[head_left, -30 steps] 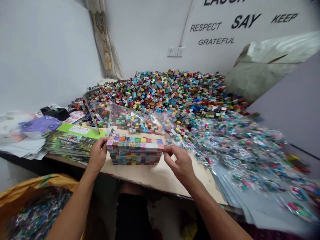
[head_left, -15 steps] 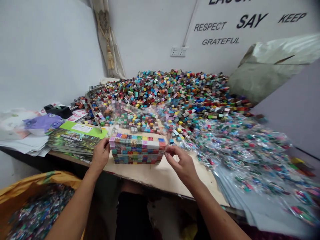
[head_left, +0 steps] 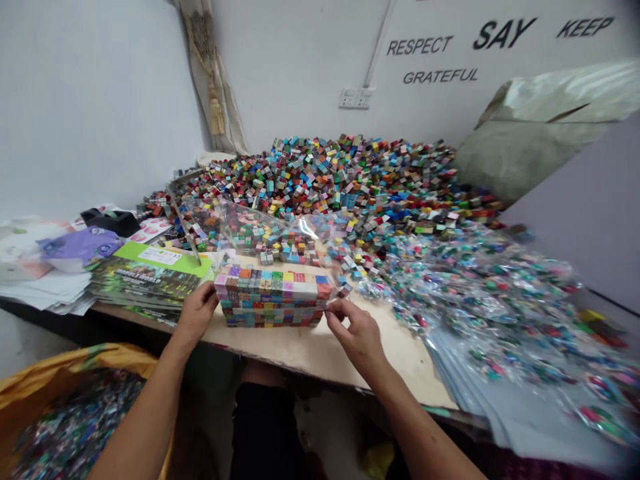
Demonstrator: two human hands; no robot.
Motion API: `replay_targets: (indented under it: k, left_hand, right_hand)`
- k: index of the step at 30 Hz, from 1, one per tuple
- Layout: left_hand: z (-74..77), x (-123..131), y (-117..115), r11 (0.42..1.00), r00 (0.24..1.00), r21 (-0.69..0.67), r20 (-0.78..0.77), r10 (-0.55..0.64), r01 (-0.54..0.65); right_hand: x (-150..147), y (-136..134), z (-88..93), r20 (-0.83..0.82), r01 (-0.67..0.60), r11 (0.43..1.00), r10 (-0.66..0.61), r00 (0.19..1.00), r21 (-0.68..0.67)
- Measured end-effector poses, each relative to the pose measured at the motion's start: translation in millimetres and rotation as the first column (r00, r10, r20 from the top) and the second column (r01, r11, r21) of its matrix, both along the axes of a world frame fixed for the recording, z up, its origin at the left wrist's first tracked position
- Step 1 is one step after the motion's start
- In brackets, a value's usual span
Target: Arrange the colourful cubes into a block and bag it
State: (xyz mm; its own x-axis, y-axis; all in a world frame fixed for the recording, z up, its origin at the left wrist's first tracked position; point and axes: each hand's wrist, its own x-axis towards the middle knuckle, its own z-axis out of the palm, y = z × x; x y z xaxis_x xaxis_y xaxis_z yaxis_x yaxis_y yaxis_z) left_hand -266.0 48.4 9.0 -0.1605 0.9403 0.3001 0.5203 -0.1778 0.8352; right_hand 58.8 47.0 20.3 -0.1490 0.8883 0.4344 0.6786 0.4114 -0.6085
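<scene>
A neat rectangular block of stacked small coloured cubes (head_left: pixel 273 299) stands on the wooden board (head_left: pixel 320 350) near the table's front edge. My left hand (head_left: pixel 196 313) rests against the block's left end, fingers curled. My right hand (head_left: pixel 356 333) is at the block's lower right corner, thumb and fingertips pinched together there; what they pinch is too small to make out. Just behind the block lies a clear plastic bag (head_left: pixel 240 230) with loose cubes in it.
A huge heap of loose coloured cubes (head_left: pixel 345 180) covers the back of the table. Filled clear packets (head_left: pixel 480 300) spread over the right side. Printed green cards (head_left: pixel 145 277) are stacked at left, and a yellow sack (head_left: pixel 60 400) of packets sits below.
My right hand has slid down from the block's upper right edge to its lower right corner. My left hand has dropped slightly along the left end. The block stays put.
</scene>
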Motion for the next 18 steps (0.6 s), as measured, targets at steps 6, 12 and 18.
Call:
replay_targets:
  k: [6,12,18]
  left_hand:
    - [0.3,0.6,-1.5,0.998,0.984,0.057,-0.175,0.038,-0.028]
    - [-9.3,2.8,0.3,0.995,0.95,0.047,-0.297,0.096,-0.086]
    - [-15.8,5.1,-2.6,0.995,0.969,0.042,-0.23,0.092,-0.085]
  right_hand:
    - [-2.9,3.7,0.3,0.088,0.01,0.999,-0.014,0.996,0.041]
    - [-3.1,0.9,2.2,0.1,-0.014,1.0,0.011,0.995,0.027]
    - [-5.3,2.3,-0.1,0.131,-0.001,1.0,-0.002,0.991,0.024]
